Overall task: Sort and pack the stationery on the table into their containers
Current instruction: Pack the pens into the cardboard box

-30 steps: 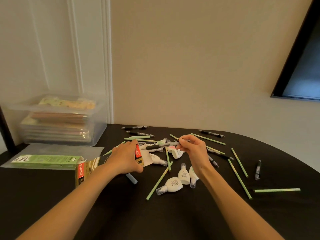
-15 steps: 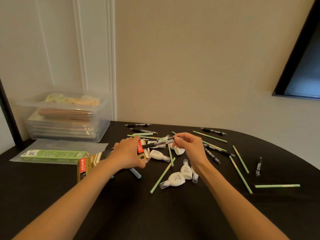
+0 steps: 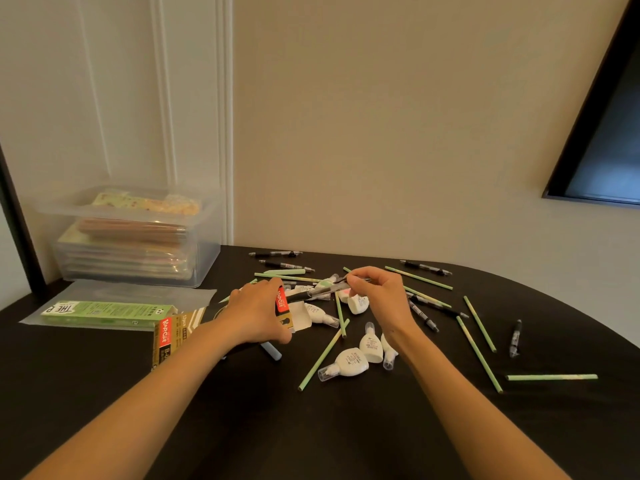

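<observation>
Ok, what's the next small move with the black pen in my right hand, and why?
Probably push the black clear-barrelled pen into the black-and-gold cardboard box: the right hand pinches it, its tip sits at the box's open end, and the left hand grips that box.

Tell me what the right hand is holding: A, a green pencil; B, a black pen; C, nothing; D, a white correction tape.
B: the right hand pinches a black pen, aimed at the open end of the box that the left hand grips.
</observation>
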Motion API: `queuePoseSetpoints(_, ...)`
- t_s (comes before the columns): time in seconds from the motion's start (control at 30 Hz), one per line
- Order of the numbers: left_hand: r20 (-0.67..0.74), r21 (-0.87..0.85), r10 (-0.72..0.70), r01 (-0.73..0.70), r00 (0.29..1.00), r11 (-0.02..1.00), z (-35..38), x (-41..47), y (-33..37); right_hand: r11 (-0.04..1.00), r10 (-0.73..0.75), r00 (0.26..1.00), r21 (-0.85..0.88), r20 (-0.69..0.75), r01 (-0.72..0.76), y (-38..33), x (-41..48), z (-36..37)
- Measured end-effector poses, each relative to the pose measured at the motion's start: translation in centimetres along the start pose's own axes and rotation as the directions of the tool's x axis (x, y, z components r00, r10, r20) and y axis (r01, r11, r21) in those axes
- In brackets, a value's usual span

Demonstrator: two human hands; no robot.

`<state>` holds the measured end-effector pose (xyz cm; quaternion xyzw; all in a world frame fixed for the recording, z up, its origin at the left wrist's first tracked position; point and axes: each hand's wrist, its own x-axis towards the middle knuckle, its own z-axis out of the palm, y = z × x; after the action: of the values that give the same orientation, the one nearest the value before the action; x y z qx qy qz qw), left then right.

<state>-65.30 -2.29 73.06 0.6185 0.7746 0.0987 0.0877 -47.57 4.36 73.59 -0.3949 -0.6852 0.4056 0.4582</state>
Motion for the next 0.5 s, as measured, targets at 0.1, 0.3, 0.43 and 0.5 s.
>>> queuePoseSetpoints(0.1,0.012,-0.016,0.025,-0.025,1.000,1.000,-0.1,-0.1,0.5,0.999,-0.006,0.989,-0.044,0.147,0.012,-0.1,-0.7,0.8)
queuePoseSetpoints(0.3,0.016,-0.039,0.078,-0.078,0.997,0.996,-0.7,-0.5,0.8,0.955,-0.086,0.934,-0.239,0.346,0.176,0.7,-0.9,2.8)
queuePoseSetpoints(0.43,0.040,-0.071,0.125,-0.122,0.991,0.990,-0.7,-0.6,0.9,0.953,-0.060,0.924,-0.254,0.379,0.166,1.8,-0.8,4.1)
queuePoseSetpoints(0.5,0.045,-0.095,0.144,-0.139,0.989,0.986,-0.6,-0.6,1.2,0.982,0.013,0.892,-0.173,0.452,0.074,1.8,-0.9,4.8)
